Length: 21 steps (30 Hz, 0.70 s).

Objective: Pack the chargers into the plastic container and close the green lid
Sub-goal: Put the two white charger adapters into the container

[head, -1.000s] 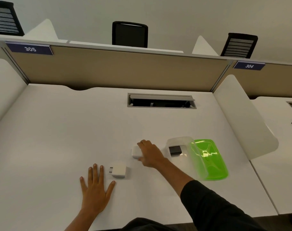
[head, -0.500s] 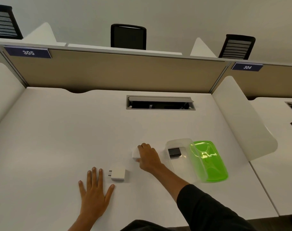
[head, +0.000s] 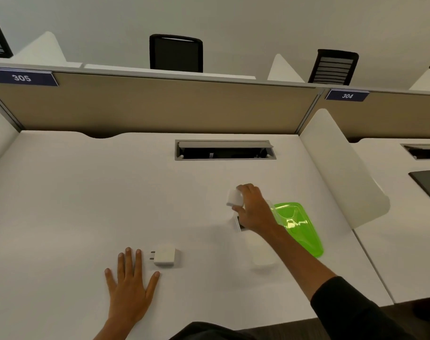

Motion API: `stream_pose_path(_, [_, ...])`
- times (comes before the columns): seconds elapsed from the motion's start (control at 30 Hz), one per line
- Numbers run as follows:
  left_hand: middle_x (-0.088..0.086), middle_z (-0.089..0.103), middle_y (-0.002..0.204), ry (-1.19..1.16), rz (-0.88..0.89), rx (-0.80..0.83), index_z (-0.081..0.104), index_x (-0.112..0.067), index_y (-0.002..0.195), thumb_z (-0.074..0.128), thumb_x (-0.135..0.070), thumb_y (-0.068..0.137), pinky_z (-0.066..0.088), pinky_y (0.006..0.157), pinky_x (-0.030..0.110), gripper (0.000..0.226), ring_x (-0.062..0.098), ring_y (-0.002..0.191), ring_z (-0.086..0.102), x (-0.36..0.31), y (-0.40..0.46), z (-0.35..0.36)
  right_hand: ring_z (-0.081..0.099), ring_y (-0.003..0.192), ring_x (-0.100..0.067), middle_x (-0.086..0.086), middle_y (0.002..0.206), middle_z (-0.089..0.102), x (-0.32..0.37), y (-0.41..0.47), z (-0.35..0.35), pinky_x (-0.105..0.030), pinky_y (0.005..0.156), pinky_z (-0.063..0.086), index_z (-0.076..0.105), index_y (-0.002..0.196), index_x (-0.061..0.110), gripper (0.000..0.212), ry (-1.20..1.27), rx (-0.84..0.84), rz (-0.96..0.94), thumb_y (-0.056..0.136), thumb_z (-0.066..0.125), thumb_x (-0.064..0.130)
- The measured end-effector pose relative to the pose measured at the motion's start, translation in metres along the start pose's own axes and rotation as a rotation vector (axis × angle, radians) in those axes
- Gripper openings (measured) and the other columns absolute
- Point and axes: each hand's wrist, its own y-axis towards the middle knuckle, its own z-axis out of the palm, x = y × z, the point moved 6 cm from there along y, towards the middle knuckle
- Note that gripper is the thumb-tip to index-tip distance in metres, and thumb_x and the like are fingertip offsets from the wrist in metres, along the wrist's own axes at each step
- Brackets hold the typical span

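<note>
Now right hand (head: 254, 212) gripping a white charger (head: 234, 198), lifted over the clear plastic container's (head: 264, 256) far end, beside the open green lid (head: 297, 228). Left hand (head: 130, 284) flat and spread on the counter (head: 74, 204), near a second white charger (head: 164, 255).

An open-plan office; a tan divider panel (head: 160, 104) numbered 305 backs the white desk (head: 86, 192); black chairs (head: 176, 53) beyond it; a cable hatch (head: 225, 150) just before it.
</note>
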Motion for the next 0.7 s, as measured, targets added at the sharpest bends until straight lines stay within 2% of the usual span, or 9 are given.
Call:
stream_pose_path(0.23, [0.012, 0.01, 0.18, -0.007, 0.013, -0.012, 0.014, -0.017, 0.171, 0.023, -0.074, 0.097, 0.016, 0.126, 0.072, 0.094, 0.035, 0.166, 0.016, -0.003, -0.001, -0.005, 0.05, 0.117, -0.028, -0.006, 0.128, 0.052, -0.071, -0.042, -0.009, -0.047, 0.088, 0.055, 0.052, 0.134, 0.009, 0.058, -0.124, 0.114, 0.064, 0.083, 0.079, 0.018])
stream_pose_path(0.3, [0.013, 0.011, 0.18, -0.008, 0.013, -0.012, 0.014, -0.017, 0.171, 0.022, -0.074, 0.097, 0.017, 0.126, 0.072, 0.094, 0.036, 0.166, 0.016, -0.003, -0.001, -0.005, 0.05, 0.121, -0.029, -0.006, 0.129, 0.052, -0.081, -0.055, 0.0, -0.045, 0.091, 0.054, 0.052, 0.136, 0.01, 0.062, -0.158, 0.181, 0.081, 0.082, 0.081, 0.02])
stream_pose_path(0.5, [0.014, 0.015, 0.179, -0.008, 0.012, -0.011, 0.017, -0.016, 0.17, 0.024, -0.074, 0.097, 0.019, 0.125, 0.072, 0.093, 0.037, 0.165, 0.02, -0.004, -0.002, -0.006, 0.047, 0.126, -0.027, -0.006, 0.134, 0.049, -0.095, -0.079, 0.032, -0.04, 0.095, 0.053, 0.05, 0.138, 0.012, 0.062, -0.26, 0.372, 0.094, 0.085, 0.08, 0.024])
stream_pose_path(0.7, [0.015, 0.019, 0.178, -0.009, 0.023, -0.015, 0.02, -0.015, 0.17, 0.025, -0.074, 0.097, 0.021, 0.123, 0.074, 0.094, 0.038, 0.163, 0.024, -0.004, -0.001, -0.007, 0.047, 0.125, -0.028, -0.008, 0.135, 0.048, -0.099, -0.08, 0.047, -0.042, 0.099, 0.05, 0.049, 0.137, 0.01, 0.062, -0.255, 0.443, 0.102, 0.084, 0.081, 0.02])
